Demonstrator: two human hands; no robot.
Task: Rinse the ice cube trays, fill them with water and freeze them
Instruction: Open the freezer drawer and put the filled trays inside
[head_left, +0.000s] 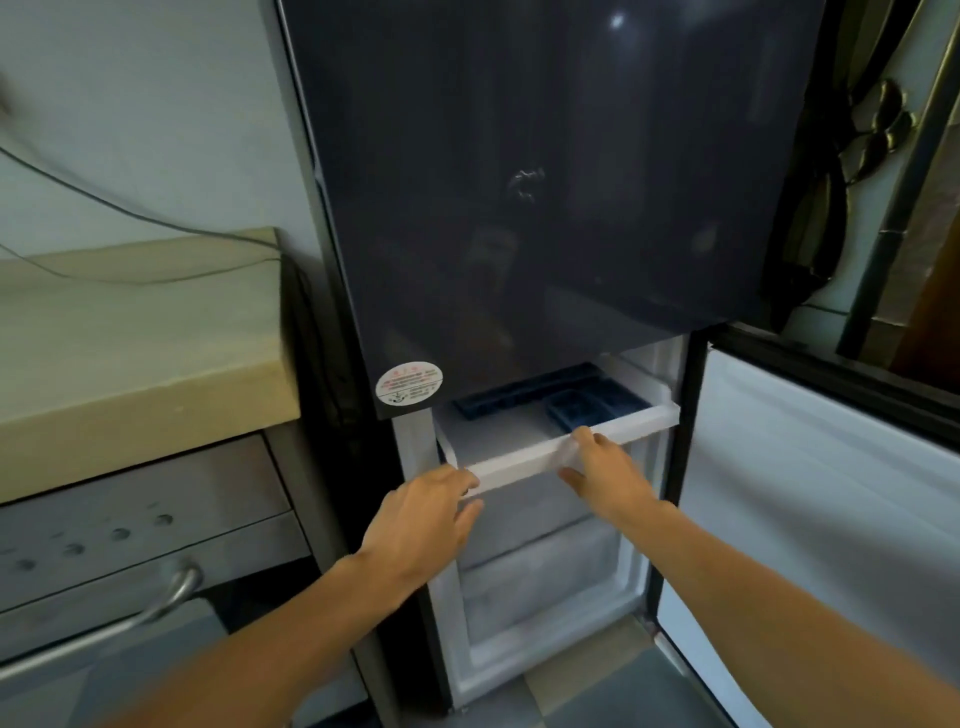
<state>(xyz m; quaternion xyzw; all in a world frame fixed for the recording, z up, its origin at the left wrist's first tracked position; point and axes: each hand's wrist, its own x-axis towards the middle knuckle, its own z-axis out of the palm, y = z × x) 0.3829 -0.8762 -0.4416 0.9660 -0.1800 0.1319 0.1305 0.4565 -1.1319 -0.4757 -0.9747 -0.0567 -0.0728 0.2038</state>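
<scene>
A pale wall (156, 130) fills the far left, with a thin dark cable (104, 205) sagging across it toward a thick beige surface (130, 338). Under that sits a steel cabinet (130, 499) with a row of round holes and a curved bar handle (156, 608). A tall fridge (545, 182) stands in the middle, its dark glossy upper door catching a small spot of light (616, 21). Far right is dark metalwork with brass leaves (878, 124). The near floor (597, 691) is grey-green tile.

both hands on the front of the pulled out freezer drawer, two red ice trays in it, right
The head view shows dark blue ice trays, not red. The left hand and right hand are on the front of the pulled-out freezer drawer.
</scene>
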